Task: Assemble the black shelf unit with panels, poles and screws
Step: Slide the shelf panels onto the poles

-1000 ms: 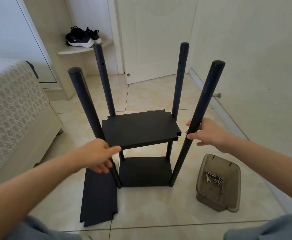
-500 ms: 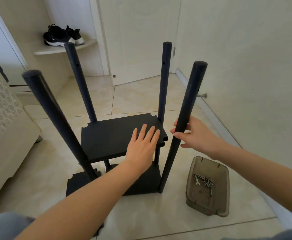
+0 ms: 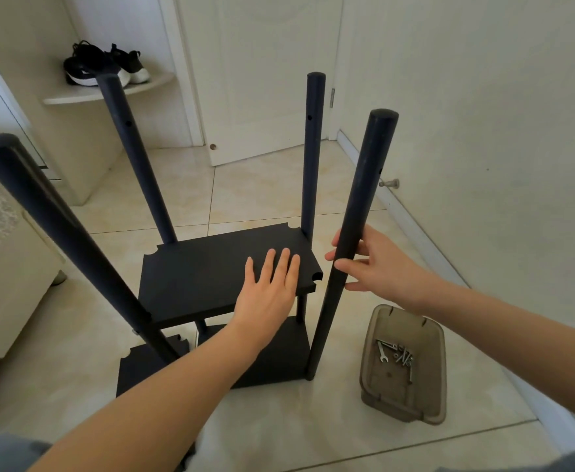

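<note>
At centre frame, on the glossy cream tiled floor, we steady the half-built black shelf unit. Our left hand lies flat on the matte black middle panel, fingers straight and close together. Our right hand has fingers and thumb curled round the round black pole at near right.

That pole leans outward from the black bottom panel. The notched corner of the middle panel stands just apart from it, so we take this corner to be unfastened. We judge the main danger to lie here: too much weight from the flat palm could tip the panel down at its free corner and strain the joints at the other corners. A hard pull on the pole could lever its foot against the bottom panel.

Both hands are busy, so reaching for the silver screws and small spanners would mean letting go. These lie in the smoky translucent plastic bin at lower right. The pole might then swing away, or its hole might miss the notch.

A spare black panel lies on the floor at lower left, where we might kneel on it and scuff it.
</note>
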The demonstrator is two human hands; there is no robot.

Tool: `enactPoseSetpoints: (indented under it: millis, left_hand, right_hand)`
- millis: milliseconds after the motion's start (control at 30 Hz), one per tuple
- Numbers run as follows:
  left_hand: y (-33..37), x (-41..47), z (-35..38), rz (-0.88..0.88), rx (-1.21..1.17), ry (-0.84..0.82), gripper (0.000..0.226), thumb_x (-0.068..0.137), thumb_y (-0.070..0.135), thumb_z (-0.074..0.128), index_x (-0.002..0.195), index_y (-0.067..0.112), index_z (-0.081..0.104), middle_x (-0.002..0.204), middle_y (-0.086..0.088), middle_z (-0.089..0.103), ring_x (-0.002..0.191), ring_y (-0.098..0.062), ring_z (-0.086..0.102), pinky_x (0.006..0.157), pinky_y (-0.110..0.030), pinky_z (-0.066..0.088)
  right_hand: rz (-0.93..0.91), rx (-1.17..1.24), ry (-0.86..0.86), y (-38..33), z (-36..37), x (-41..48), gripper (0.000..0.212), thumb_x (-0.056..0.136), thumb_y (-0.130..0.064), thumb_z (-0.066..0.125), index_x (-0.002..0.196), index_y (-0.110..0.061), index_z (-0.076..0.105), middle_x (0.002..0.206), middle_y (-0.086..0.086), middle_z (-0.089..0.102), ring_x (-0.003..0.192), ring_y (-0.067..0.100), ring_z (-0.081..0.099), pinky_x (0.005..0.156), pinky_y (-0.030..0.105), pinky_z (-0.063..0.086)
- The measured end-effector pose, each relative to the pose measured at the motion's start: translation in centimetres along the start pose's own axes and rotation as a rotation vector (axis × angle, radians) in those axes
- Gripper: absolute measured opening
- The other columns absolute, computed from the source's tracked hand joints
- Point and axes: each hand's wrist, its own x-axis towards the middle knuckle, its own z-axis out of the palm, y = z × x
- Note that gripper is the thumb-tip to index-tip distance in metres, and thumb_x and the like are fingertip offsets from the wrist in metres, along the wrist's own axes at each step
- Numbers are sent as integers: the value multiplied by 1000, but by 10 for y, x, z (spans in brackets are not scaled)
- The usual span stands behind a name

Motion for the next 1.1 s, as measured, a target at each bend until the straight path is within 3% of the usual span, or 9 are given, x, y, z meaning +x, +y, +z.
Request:
enactPoseSetpoints:
  millis: [167,667,867,1100]
  left_hand:
    - [3,-14,2,68,-5,35,92,100,18,56,154,9,-18,166,-16,-13,152,-38,-12,119,-61,4]
    - [0,-14,7,176,-10,142,97,99,15,58,147,14,-26,167,-12,-10,152,-38,-10,115,-51,-10]
    - [-2,-9,9,192,13,89,95,100,17,58,154,15,-19,167,-11,-11,152,-37,-11,119,-57,-3]
    - [-3,-7,11,182,13,82,99,99,18,60,148,16,-26,167,-9,-13,152,-35,-11,120,-59,4]
  right_hand:
    - [15,0,44,-2,0,-1,29,93,-10,63,114,-26,50,113,1,57,96,18,64,75,30,60]
    - [4,-104,18,3,-14,-13,28,89,-14,69,98,-34,51,105,-2,63,92,17,67,73,27,60]
    - [7,-86,22,1,-11,-14,30,89,-12,69,98,-33,51,106,-1,63,94,18,67,76,30,61]
    - [14,-105,7,-5,-11,-16,35,88,-5,68,114,-22,51,114,4,61,99,21,66,81,34,60]
